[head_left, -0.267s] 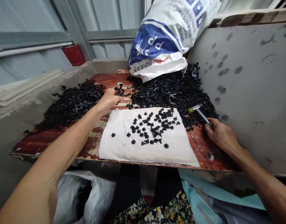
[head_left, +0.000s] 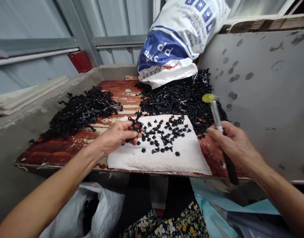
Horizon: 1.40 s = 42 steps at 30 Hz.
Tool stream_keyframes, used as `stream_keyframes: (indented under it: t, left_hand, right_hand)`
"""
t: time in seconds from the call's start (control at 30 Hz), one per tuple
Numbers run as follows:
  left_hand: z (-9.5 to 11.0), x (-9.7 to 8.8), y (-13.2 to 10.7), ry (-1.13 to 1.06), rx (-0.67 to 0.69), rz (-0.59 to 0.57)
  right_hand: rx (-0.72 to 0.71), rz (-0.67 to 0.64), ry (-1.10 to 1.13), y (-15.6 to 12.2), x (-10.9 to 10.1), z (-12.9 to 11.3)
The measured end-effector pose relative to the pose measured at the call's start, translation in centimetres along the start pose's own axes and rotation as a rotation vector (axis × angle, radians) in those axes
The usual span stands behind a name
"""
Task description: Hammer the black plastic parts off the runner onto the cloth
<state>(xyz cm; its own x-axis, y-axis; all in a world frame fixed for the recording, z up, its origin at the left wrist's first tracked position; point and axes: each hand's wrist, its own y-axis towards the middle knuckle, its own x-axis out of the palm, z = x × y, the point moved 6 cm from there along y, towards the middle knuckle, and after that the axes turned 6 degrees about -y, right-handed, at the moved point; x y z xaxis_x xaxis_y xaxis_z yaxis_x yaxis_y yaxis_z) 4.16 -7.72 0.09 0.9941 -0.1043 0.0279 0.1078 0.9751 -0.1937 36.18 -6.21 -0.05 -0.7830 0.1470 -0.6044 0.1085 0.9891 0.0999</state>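
Observation:
Between the thumb and fingers of my left hand (head_left: 119, 135) is a black plastic bracket (head_left: 136, 125) with several arms around a square opening. I hold it just above the left part of a white cloth (head_left: 161, 165). Small black round-headed studs (head_left: 162, 149) lie scattered over that cloth. My right hand (head_left: 237, 145) is closed round the dark grip of a small hammer (head_left: 216, 115). Its yellow-tipped head points up, a little blurred, in front of the right-hand black heap.
A heap of black brackets (head_left: 77, 114) lies on the left of the worn red-brown table (head_left: 50, 148). Another heap of black parts (head_left: 171, 99) spreads under a white and blue sack (head_left: 166, 43). A grey board (head_left: 266, 99) stands on the right. Below the edge hangs a white bag (head_left: 107, 201).
My left hand has come from beside the left heap toward me, over the cloth, with the bracket. My right hand has raised the hammer upright.

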Motion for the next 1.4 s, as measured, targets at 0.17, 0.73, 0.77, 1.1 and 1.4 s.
stream_keyframes:
  t: [0.17,0.73,0.77,1.1,1.4]
  left_hand:
    - [-2.5,3.9,-3.1,-0.021,-0.108,-0.199]
    - [-5.0,1.8,-5.8,0.218,-0.121,0.075]
    - [-5.2,1.3,-5.7,0.181,-0.143,0.106]
    - [-6.5,0.4,-4.1,0.018,-0.228,0.226]
    - [-6.8,0.7,-3.9,-0.007,-0.255,0.220]
  right_hand:
    - [-0.082,-0.415,0.400,-3.6,6.4,-6.1]
    - [-0.124,-0.618,0.392,-8.0,11.6,-6.9]
    - [-0.109,-0.586,0.396,-7.9,11.0,-6.5]
    - [0.094,-0.509,0.507,-9.1,8.9,-2.7]
    - [0.136,-0.514,0.516,-9.7,9.1,-1.4]
